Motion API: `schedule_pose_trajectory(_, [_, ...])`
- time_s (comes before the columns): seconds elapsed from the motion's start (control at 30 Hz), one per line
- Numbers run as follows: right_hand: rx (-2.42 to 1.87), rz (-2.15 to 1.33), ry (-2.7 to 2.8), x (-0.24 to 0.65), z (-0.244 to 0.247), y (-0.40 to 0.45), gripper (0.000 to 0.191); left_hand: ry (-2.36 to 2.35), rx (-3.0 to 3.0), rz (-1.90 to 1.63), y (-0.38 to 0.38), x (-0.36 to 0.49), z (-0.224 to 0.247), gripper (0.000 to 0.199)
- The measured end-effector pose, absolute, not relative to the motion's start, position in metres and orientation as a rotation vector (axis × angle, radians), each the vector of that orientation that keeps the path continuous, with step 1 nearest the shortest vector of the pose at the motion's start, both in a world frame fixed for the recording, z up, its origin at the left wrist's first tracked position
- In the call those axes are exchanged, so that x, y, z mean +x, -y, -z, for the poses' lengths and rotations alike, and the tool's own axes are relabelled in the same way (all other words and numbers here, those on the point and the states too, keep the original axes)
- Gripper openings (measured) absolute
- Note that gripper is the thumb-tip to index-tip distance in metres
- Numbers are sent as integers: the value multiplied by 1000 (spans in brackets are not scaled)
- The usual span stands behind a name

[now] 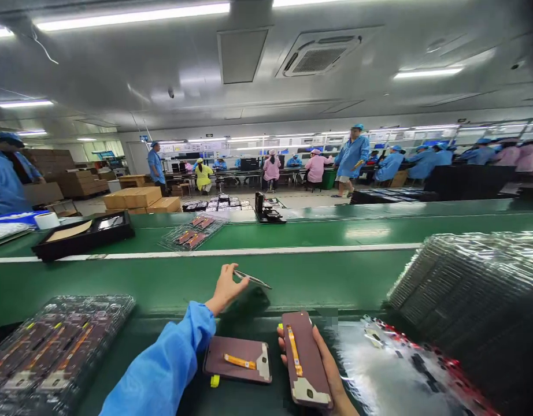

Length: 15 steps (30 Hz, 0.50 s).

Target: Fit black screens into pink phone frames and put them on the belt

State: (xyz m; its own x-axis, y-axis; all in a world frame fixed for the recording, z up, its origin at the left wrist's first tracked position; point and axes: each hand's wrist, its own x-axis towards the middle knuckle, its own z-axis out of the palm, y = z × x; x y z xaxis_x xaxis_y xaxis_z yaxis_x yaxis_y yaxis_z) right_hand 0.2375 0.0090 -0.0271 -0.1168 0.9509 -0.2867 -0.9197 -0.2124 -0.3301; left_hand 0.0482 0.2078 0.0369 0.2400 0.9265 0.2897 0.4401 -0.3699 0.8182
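Note:
My left hand (225, 289), in a blue sleeve (162, 364), pinches metal tweezers (252, 279) above the green workbench (119, 289). My right hand (325, 364) holds upright a dark mauve phone panel (305, 358) with an orange flex cable (294, 349) along it. Another mauve panel (238, 359) with an orange flex cable (239, 361) lies flat between my hands, close to a small yellow piece (215, 381). The panel's near edge is partly hidden by my right fingers.
A transparent tray of panels (54, 346) sits at lower left, and a tall stack of trays (466, 283) rises at right. A black tray (82, 234) and a small plastic tray (192, 231) rest on the belt beyond. A co-worker (6, 173) stands at far left.

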Motion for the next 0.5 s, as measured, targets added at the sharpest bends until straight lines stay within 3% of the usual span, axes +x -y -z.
schedule_pose_trajectory(0.17, [-566,-1587,134,235,5,6,41,-1133,1490,-1226,-166,-15,-55,76])
schedule_pose_trajectory(0.5, [-823,-1056,1022,209,-42,40,67,-657,1097,-993,-25,-67,-48,85])
